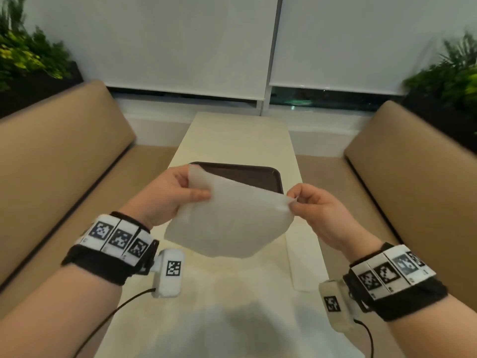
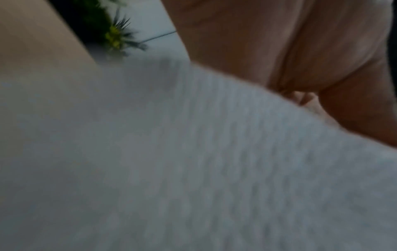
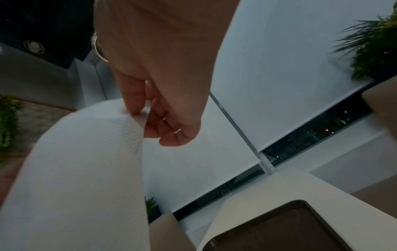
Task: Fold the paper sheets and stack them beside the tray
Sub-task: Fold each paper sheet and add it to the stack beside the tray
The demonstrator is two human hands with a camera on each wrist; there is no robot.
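Observation:
A white textured paper sheet (image 1: 229, 218) hangs in the air above the table, sagging in a curve toward me. My left hand (image 1: 178, 192) pinches its left top corner between thumb and fingers. My right hand (image 1: 307, 202) pinches the right top corner. The dark brown tray (image 1: 258, 174) sits on the table just behind the sheet, partly hidden by it. In the right wrist view the right hand (image 3: 150, 112) pinches the sheet (image 3: 86, 169), with the tray (image 3: 279, 229) below. The left wrist view is filled by the sheet (image 2: 171, 169) and the left hand (image 2: 300, 51).
A folded white paper (image 1: 304, 257) lies on the table (image 1: 237, 135) to the right, nearer me than the tray. More white paper (image 1: 232, 306) lies flat under my hands. Tan benches (image 1: 64, 161) flank the narrow table, with plants (image 1: 454, 73) behind.

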